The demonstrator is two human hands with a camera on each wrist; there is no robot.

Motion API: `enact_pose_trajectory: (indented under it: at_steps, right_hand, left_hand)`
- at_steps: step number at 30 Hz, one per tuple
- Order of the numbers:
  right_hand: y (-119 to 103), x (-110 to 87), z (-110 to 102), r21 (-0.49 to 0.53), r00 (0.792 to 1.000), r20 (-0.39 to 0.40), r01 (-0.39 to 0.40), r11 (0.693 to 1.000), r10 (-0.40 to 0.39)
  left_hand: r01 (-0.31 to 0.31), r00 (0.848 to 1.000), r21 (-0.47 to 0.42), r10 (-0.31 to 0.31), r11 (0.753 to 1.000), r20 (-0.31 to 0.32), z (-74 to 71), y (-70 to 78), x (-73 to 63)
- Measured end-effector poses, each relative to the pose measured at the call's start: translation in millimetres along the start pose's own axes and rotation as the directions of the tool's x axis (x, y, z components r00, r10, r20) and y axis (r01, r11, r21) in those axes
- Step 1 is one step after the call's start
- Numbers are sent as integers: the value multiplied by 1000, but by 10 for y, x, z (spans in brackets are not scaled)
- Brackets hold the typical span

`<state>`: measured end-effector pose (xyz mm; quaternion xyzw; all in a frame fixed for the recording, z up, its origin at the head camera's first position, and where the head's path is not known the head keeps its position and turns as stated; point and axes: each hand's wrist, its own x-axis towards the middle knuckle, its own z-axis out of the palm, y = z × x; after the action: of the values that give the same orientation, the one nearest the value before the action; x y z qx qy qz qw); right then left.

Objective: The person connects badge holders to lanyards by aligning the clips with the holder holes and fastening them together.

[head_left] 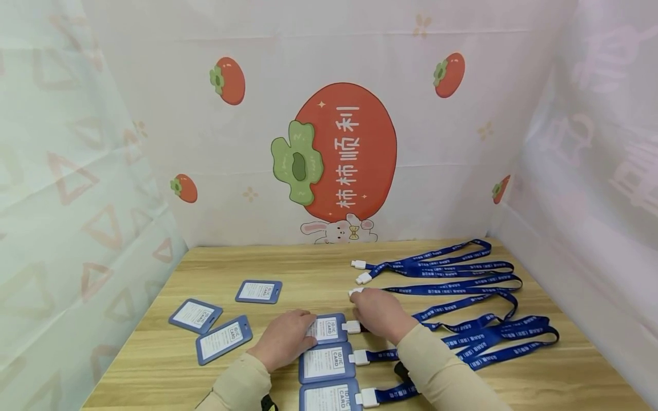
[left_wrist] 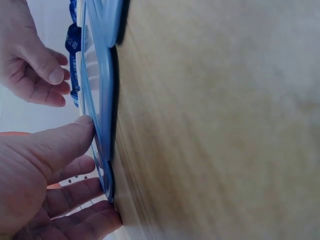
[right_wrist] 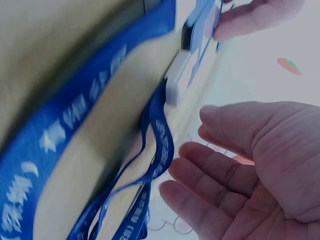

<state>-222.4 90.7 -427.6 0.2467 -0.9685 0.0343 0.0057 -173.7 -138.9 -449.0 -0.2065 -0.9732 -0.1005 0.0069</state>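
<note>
My left hand (head_left: 285,341) rests at the left edge of the farthest blue ID card holder (head_left: 331,329) in a column of three. In the left wrist view its thumb touches the holder, and the fingers extend past the far end. That holder meets a white lanyard clip (head_left: 352,327). My right hand (head_left: 381,314) hovers over the lanyards, its fingers loosely bent with nothing between them in the right wrist view. In the head view its fingertips overlap another white clip (head_left: 354,292). Below, a middle holder (head_left: 325,363) and a near holder (head_left: 329,398) have blue lanyards attached.
Three loose card holders lie at the left: one farther back (head_left: 259,291), one at the far left (head_left: 195,315), one nearer (head_left: 224,340). Several blue lanyards (head_left: 452,268) spread across the right side of the wooden table (head_left: 154,371). A printed cloth backdrop (head_left: 329,34) encloses the table.
</note>
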Motion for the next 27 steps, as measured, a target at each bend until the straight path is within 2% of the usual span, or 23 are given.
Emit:
enact_pose_trajectory:
  at_steps: [11,27]
  right_hand:
    - [145,171,17,-67,996,-92,-23,997,17]
    - [191,325,82,-77,997,-31,-68,995,65]
  left_hand:
    - [3,1000,-24,-3,1000,4,-19,10,-10]
    - [12,1000,-20,-11,1000,14,-6,-6,-17]
